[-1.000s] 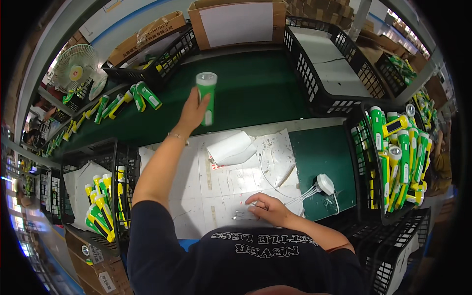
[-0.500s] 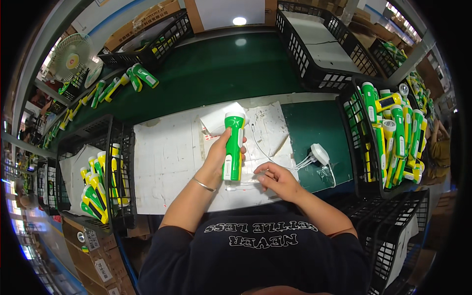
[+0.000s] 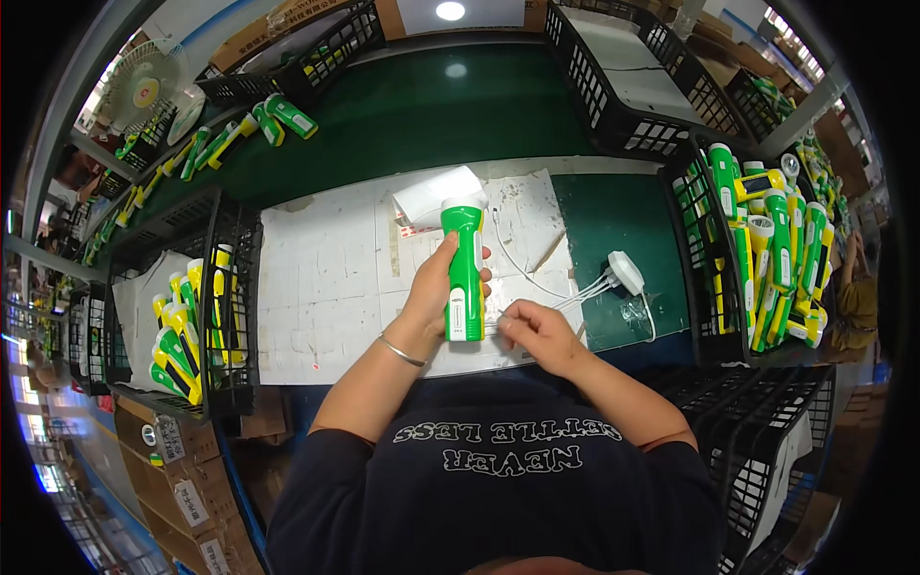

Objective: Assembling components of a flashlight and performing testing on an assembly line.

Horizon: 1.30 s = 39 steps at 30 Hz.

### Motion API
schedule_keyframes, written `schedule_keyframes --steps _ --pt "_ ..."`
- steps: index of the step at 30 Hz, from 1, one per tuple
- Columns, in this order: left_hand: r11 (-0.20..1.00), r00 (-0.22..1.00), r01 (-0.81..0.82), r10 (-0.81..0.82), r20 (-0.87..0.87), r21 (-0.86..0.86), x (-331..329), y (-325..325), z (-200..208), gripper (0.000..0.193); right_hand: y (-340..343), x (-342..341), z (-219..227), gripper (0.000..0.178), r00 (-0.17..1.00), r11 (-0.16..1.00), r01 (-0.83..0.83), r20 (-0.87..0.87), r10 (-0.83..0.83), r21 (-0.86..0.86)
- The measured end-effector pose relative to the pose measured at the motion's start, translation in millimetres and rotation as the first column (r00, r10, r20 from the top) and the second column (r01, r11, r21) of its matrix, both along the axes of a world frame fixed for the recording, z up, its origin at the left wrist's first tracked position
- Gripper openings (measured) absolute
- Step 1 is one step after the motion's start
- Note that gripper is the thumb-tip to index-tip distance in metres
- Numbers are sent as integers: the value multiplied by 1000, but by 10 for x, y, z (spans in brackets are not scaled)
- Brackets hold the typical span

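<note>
My left hand (image 3: 436, 287) is wrapped round a green flashlight (image 3: 464, 268) with a white head and a white label near its lower end. The flashlight points away from me, above the white work sheet (image 3: 326, 316). Close to its lower end on the right is my right hand (image 3: 544, 337), its thumb and fingers pinched together. What sits in that pinch, if anything, is too small to make out. Thin white cables run across the sheet from a round white plug hub (image 3: 626, 274) to beside my right hand. Behind the flashlight head lies a curled white paper (image 3: 436, 195).
A black crate (image 3: 709, 259) on the right is heaped with green and yellow flashlights. Another crate (image 3: 230, 316) on the left holds several more. Loose flashlights (image 3: 289, 115) lie along the far left of the green bench (image 3: 441, 125). A lined black crate (image 3: 623, 81) stands far right.
The flashlight in my left hand has shifted slightly right and is held more upright. My right hand's fingers have drawn closer together. The whole view has tilted a little.
</note>
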<state>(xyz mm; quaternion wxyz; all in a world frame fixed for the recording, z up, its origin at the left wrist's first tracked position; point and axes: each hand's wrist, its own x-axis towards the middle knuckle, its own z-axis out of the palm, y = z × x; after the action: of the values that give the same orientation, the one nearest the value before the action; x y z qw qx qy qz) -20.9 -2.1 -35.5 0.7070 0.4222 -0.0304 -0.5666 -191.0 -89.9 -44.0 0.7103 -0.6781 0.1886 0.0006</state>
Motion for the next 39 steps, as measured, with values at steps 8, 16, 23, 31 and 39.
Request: schedule_keyframes --steps 8,16,23,31,39 --pt "953 963 144 -197 -185 -267 -61 -14 -36 45 393 -55 -119 20 984 745 -116 -26 176 657" --pt "899 901 195 -322 -291 -391 58 -177 -212 46 437 -154 -128 23 972 615 -178 40 231 768" --pt "975 947 211 -221 233 66 -56 -196 50 32 596 -101 -65 29 970 911 -19 -213 117 413" --pt "964 955 265 -265 -130 -24 39 -225 -126 33 517 -101 -62 20 983 827 -83 -93 161 556" --pt "950 955 289 -295 -37 -121 -393 143 -136 44 465 -98 -102 16 994 669 39 -97 50 742"
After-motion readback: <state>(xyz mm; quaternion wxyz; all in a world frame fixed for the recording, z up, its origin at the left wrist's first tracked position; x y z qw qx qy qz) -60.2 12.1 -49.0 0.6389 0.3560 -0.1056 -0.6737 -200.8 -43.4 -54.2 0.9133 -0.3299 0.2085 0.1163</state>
